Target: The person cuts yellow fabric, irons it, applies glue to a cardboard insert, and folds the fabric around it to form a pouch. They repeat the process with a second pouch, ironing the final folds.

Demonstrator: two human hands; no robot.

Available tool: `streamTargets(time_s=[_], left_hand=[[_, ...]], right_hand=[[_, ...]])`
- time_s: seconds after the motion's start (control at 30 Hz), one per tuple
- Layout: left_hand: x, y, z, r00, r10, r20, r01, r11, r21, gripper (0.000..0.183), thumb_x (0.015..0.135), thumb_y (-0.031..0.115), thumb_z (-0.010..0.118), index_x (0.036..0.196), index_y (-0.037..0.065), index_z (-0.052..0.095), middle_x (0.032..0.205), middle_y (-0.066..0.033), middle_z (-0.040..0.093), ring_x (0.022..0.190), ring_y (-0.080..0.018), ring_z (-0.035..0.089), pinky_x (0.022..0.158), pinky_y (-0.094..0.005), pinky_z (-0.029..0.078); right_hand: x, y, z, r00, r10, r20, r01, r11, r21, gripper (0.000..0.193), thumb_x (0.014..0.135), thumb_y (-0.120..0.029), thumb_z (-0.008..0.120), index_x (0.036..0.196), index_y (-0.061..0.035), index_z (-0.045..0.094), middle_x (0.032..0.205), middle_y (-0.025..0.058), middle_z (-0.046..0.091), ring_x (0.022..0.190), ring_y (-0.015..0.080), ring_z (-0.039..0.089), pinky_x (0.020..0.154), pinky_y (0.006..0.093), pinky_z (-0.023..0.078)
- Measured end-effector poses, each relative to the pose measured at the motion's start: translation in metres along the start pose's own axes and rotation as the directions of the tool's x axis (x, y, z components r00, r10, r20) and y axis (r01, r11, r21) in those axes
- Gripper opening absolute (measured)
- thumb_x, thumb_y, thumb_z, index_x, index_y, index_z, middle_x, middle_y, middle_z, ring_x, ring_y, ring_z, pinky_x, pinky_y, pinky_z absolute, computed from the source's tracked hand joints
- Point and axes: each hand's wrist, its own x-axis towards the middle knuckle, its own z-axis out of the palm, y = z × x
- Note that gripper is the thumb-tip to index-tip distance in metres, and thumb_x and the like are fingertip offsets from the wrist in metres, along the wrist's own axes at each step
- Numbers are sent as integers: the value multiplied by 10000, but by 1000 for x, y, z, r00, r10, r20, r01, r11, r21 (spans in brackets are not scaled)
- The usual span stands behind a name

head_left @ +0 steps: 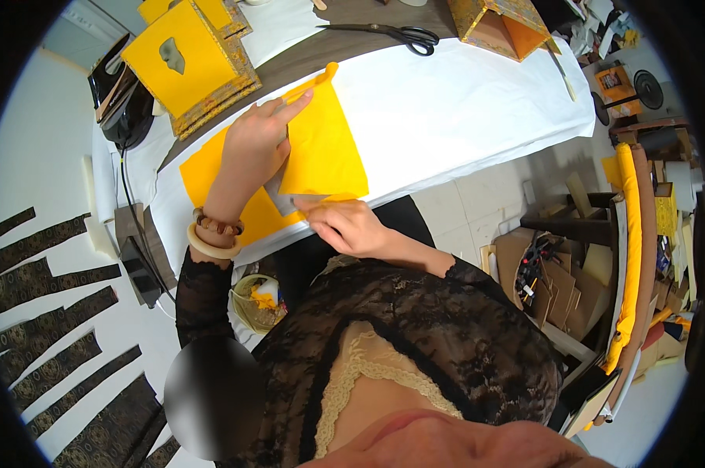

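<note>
A yellow cloth piece (327, 148) lies on the white-covered table, its far edge turned over into a narrow fold. My left hand (255, 144) rests at its left side, index finger stretched out along that fold. At the near edge of the cloth is my right hand (346, 225), fingers bent and pinching at the edge; a small dark spot shows by its fingertip. Another yellow piece (260, 221) lies under my left wrist, partly hidden. Between the two yellow pieces a bit of grey surface shows.
Yellow patterned boxes (182, 66) stand at the far left beside a black device (126, 117) with a cord. Black scissors (395, 33) and an open box (501, 30) lie at the back. A bin of scraps (259, 303) sits below the near edge; shelves crowd the right.
</note>
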Motion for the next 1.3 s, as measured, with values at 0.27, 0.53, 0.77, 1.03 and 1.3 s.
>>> streamTargets(time_s=[0.27,0.53,0.77,1.03,1.3], left_hand=[[4,2,-4,999,-15,30,16,1000,-22,802,718,-89,657,1448,230,565,1212,-156,678,1007,-345,670,868,-381,563],[7,13,-17,978,-155,140,159,987,-20,809,801,-14,695,1533,224,445,1241,-160,673,1021,-352,670,1035,-419,508],[-34,-42,-26,826,-460,-326,237,808,-539,469,1007,152,637,1437,14,510,1238,-152,693,1152,-216,667,1015,-323,496],[-109,-32,25,516,-843,-152,529,454,-717,423,1014,290,635,1322,2,605,1142,-120,695,1022,-208,654,905,-320,504],[-166,-30,13,384,-860,-337,910,414,-20,497,923,282,720,1295,-7,562,1253,-180,571,1167,-384,523,1014,-469,429]], right_hand=[[16,22,-41,971,112,211,8,868,-497,448,1004,-217,585,1386,15,563,1517,203,479,1452,349,403,1199,499,321],[31,36,-57,941,222,-255,-285,926,-247,248,978,-123,588,1164,22,665,1255,203,673,1156,353,661,997,418,530],[61,71,-73,829,519,-210,-518,853,62,339,989,-199,632,1261,3,627,1209,172,677,1133,305,662,948,380,538],[91,93,-73,741,669,47,-657,710,251,495,1043,-413,565,1388,-58,579,1301,125,635,1222,221,587,1012,333,486],[93,94,-82,698,691,188,-712,640,289,558,1032,-462,565,1454,-100,517,1382,118,577,1311,224,536,1079,355,461]])
